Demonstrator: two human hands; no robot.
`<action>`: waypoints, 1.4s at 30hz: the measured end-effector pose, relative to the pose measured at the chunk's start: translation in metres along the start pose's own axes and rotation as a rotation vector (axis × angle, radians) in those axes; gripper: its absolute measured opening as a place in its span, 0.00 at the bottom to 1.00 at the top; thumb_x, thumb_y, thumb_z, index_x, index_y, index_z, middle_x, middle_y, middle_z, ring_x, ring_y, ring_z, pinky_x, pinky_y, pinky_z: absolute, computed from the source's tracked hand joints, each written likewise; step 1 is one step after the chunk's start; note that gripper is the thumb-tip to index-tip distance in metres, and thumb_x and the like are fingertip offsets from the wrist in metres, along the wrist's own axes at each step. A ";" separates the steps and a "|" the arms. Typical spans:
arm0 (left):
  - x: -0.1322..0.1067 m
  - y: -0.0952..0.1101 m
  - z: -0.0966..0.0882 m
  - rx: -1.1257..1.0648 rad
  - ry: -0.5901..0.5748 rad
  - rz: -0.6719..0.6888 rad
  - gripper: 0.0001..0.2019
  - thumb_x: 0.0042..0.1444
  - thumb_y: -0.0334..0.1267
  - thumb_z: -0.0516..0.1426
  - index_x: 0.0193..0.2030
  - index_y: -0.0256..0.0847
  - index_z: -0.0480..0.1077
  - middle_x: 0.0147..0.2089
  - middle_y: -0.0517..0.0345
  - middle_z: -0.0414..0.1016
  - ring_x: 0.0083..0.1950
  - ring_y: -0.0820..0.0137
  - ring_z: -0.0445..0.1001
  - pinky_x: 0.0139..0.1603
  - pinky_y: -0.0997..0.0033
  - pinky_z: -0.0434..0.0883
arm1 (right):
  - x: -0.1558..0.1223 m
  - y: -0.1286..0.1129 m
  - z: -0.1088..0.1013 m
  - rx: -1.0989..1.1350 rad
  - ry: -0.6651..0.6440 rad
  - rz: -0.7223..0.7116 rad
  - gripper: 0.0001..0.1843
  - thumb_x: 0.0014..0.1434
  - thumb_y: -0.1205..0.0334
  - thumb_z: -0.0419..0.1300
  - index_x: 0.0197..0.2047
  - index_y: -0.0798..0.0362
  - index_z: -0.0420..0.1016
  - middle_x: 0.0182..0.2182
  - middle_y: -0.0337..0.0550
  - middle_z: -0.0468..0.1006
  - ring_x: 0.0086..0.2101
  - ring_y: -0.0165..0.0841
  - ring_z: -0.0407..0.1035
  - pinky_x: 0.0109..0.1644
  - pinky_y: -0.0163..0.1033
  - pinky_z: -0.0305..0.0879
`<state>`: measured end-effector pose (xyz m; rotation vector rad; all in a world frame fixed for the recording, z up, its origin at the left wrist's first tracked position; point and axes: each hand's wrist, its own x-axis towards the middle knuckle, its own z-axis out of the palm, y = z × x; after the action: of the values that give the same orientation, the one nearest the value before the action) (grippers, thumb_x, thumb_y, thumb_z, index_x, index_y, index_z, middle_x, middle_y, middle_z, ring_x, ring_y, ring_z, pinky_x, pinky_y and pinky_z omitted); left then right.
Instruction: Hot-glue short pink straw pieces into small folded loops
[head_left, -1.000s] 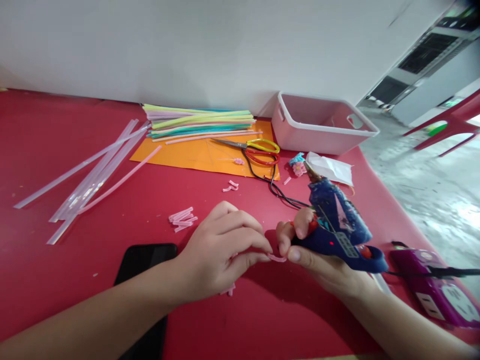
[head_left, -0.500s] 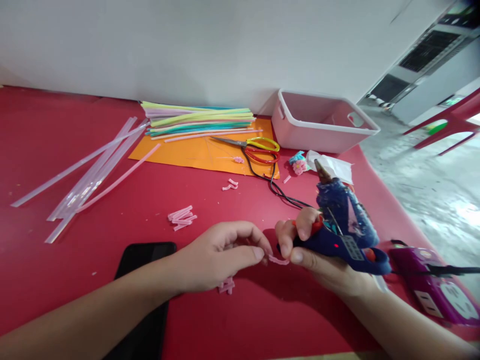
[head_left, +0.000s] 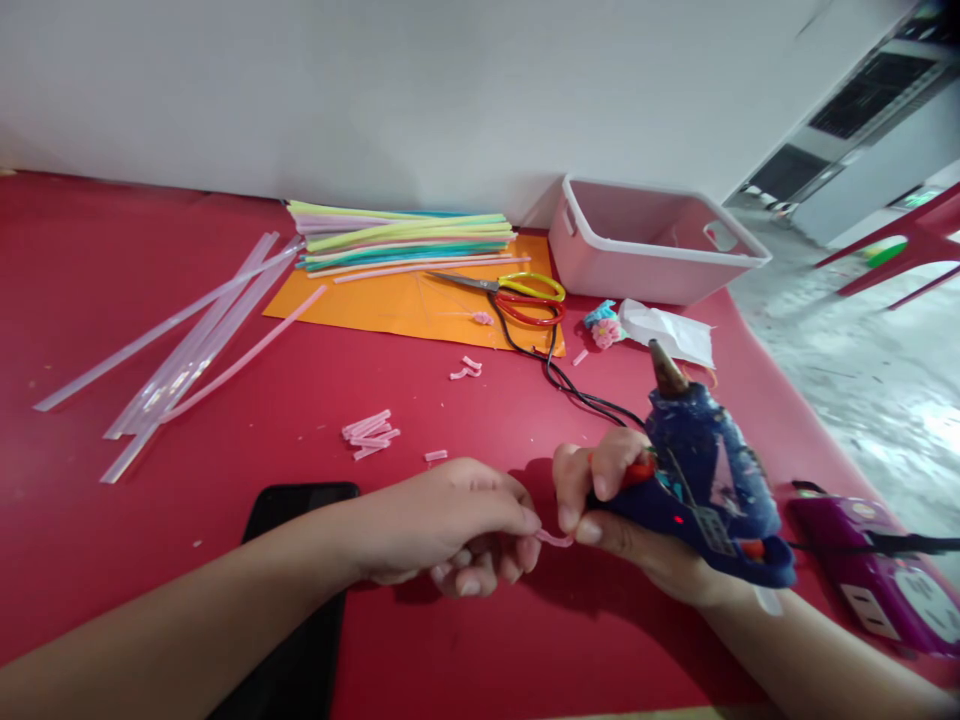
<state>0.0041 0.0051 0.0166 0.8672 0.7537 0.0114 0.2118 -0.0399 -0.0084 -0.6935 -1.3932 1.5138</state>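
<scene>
My left hand (head_left: pixel 472 525) pinches one end of a short pink pipe cleaner piece (head_left: pixel 555 540) between thumb and finger. The other end sits between the thumb and fingertip of my right hand (head_left: pixel 622 510). That same right hand is wrapped round a dark blue hot glue gun (head_left: pixel 712 490), whose nozzle points up and away and whose red light is on. Beyond my left hand lies a small pile of cut pink pieces (head_left: pixel 370 435), with one single piece (head_left: pixel 436 455) to its right. A few bent pink pieces (head_left: pixel 466 368) rest farther off.
Scissors (head_left: pixel 517 290) and bundled coloured pipe cleaners (head_left: pixel 405 240) lie on orange card (head_left: pixel 360 308). Clear glue sticks (head_left: pixel 187 350) are at left, a phone (head_left: pixel 300 600) under my left forearm. A pink bin (head_left: pixel 652 260) stands behind; a purple power strip (head_left: pixel 870 570) is at right.
My left hand has turned and closed its thumb and finger on the pink piece's end. The glue gun has shifted slightly right and down in my right hand.
</scene>
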 end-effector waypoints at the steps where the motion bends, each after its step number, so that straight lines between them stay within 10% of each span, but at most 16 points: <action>1: 0.000 -0.001 -0.001 0.004 -0.009 -0.005 0.08 0.52 0.37 0.56 0.25 0.36 0.69 0.20 0.63 0.67 0.15 0.81 0.60 0.12 0.84 0.51 | 0.000 0.000 0.000 -0.010 -0.005 0.000 0.12 0.62 0.69 0.64 0.41 0.43 0.67 0.32 0.33 0.79 0.33 0.30 0.73 0.38 0.40 0.71; 7: 0.003 -0.007 -0.003 -0.007 0.065 0.062 0.08 0.52 0.38 0.57 0.25 0.37 0.71 0.16 0.66 0.65 0.13 0.81 0.57 0.14 0.82 0.53 | -0.001 0.000 0.001 -0.229 0.146 -0.076 0.09 0.62 0.66 0.64 0.41 0.43 0.69 0.34 0.35 0.75 0.33 0.29 0.70 0.36 0.37 0.68; 12: 0.008 -0.008 -0.001 -0.019 0.411 0.352 0.09 0.56 0.41 0.57 0.28 0.39 0.70 0.13 0.71 0.58 0.14 0.81 0.53 0.16 0.82 0.53 | -0.006 0.003 -0.009 -0.537 0.384 -0.155 0.08 0.62 0.66 0.63 0.42 0.44 0.71 0.38 0.39 0.72 0.41 0.34 0.70 0.46 0.41 0.69; 18: 0.008 -0.010 -0.006 0.134 0.647 0.597 0.10 0.63 0.42 0.54 0.35 0.39 0.71 0.18 0.70 0.59 0.19 0.79 0.56 0.21 0.78 0.56 | -0.008 0.002 -0.017 -0.905 0.202 -0.213 0.12 0.57 0.72 0.63 0.39 0.46 0.69 0.33 0.39 0.74 0.33 0.34 0.71 0.40 0.41 0.70; 29: 0.005 -0.017 -0.008 0.387 0.708 0.832 0.12 0.68 0.41 0.53 0.37 0.39 0.72 0.32 0.62 0.66 0.27 0.78 0.61 0.25 0.76 0.61 | -0.005 0.005 -0.026 -1.012 -0.043 -0.270 0.09 0.56 0.69 0.59 0.38 0.48 0.64 0.32 0.42 0.72 0.32 0.35 0.66 0.38 0.42 0.65; 42: 0.003 -0.015 -0.005 0.432 0.699 0.908 0.09 0.66 0.36 0.55 0.37 0.39 0.75 0.32 0.61 0.65 0.31 0.76 0.66 0.27 0.75 0.62 | -0.004 0.010 -0.020 -1.076 0.000 -0.267 0.03 0.62 0.64 0.55 0.36 0.48 0.64 0.31 0.43 0.72 0.32 0.36 0.65 0.40 0.45 0.61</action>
<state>-0.0009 0.0001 0.0023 1.5976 0.9582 1.0332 0.2286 -0.0340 -0.0226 -1.0636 -2.1794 0.4580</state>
